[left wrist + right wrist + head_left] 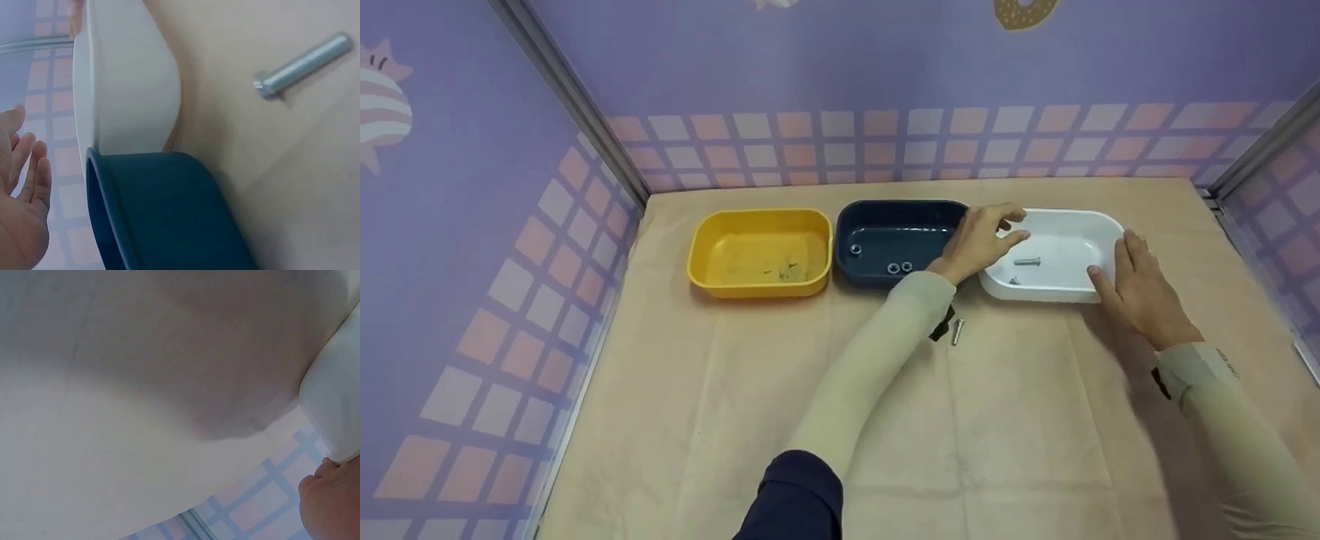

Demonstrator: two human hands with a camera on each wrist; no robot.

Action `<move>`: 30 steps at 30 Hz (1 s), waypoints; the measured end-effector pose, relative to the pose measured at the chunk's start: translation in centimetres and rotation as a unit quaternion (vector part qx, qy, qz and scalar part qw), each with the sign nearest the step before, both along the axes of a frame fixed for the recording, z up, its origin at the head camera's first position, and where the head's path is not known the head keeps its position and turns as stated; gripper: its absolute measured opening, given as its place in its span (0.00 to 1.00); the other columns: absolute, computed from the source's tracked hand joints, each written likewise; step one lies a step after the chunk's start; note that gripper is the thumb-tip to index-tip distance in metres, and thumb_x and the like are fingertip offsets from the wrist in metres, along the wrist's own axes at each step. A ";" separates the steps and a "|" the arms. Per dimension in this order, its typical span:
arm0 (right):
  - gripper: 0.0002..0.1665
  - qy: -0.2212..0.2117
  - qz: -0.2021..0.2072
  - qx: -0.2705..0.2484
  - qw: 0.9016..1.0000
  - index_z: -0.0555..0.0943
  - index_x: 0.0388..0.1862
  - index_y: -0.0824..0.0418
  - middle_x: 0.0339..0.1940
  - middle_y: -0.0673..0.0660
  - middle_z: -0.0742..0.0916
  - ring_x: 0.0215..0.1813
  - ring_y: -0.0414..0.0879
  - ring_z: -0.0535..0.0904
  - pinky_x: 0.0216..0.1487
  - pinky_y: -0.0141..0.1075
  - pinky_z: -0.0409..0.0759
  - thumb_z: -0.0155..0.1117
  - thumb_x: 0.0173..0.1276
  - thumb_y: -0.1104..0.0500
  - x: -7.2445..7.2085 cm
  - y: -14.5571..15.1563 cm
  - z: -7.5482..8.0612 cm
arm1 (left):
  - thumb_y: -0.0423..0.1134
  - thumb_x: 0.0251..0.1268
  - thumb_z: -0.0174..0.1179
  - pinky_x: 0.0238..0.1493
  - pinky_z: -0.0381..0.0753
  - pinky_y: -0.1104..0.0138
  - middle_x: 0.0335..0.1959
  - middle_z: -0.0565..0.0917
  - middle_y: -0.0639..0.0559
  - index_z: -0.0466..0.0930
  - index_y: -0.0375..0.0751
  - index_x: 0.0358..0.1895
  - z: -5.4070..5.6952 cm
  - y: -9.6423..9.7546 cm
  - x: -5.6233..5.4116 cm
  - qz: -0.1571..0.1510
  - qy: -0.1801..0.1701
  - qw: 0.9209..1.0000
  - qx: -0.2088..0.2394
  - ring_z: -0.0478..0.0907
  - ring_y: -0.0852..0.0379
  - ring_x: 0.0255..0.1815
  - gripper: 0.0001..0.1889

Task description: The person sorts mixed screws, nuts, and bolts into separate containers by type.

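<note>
Both hands bracket the white tub [1065, 251]: my right hand [1140, 289] lies flat on its rim, my left hand [982, 238] hovers spread, so I steady it evenly.

A yellow tub [761, 251] stands at the left end of a row on the tabletop [735, 420], with small dark bits scattered over its floor. Just to its right sits a dark blue tub [885, 232] holding a few small round metal pieces near its front wall. A loose silver bolt [957, 331] lies on the beige cloth in front of the tubs. Purple walls [472, 187] with a pink and white tile pattern close the space in on three sides.
</note>
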State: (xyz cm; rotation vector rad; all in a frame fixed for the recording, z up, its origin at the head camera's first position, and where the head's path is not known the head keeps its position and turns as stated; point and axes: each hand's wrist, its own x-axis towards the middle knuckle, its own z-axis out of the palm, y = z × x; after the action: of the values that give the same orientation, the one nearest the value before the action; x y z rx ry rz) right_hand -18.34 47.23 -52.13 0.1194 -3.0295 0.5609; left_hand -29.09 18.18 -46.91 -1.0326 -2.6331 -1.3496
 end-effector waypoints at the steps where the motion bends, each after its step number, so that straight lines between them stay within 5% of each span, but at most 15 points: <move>1: 0.54 0.003 0.001 0.000 1.000 0.39 0.84 0.80 0.87 0.79 0.44 0.87 0.77 0.38 0.87 0.67 0.39 0.37 0.87 0.36 0.0 0.1 0.1 | 0.42 0.76 0.69 0.57 0.80 0.79 0.61 0.90 0.51 0.87 0.43 0.61 0.0 -0.1 0.2 -0.005 -0.002 1.000 0.002 0.88 0.55 0.58 0.16; 19: 0.54 0.013 -0.001 -0.004 1.000 0.40 0.84 0.80 0.87 0.80 0.45 0.87 0.77 0.38 0.87 0.65 0.37 0.37 0.87 0.36 0.1 0.6 0.1 | 0.40 0.76 0.68 0.58 0.83 0.74 0.58 0.90 0.43 0.87 0.33 0.60 -0.6 -2.5 2.4 -0.086 0.049 0.995 0.010 0.90 0.49 0.54 0.18; 30: 0.53 0.018 0.005 0.004 1.000 0.41 0.84 0.81 0.86 0.80 0.46 0.87 0.78 0.40 0.87 0.66 0.38 0.37 0.88 0.37 0.0 0.2 -0.3 | 0.38 0.75 0.69 0.54 0.84 0.77 0.58 0.90 0.40 0.86 0.33 0.60 -2.8 -4.4 4.0 -0.114 0.018 0.993 0.018 0.90 0.49 0.53 0.17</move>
State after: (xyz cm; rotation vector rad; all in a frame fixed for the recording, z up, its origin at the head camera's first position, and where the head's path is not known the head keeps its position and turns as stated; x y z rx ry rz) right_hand -18.33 47.41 -52.40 0.1434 -2.9978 0.5422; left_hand -25.06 13.76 -49.68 -1.3742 -2.5184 -1.3946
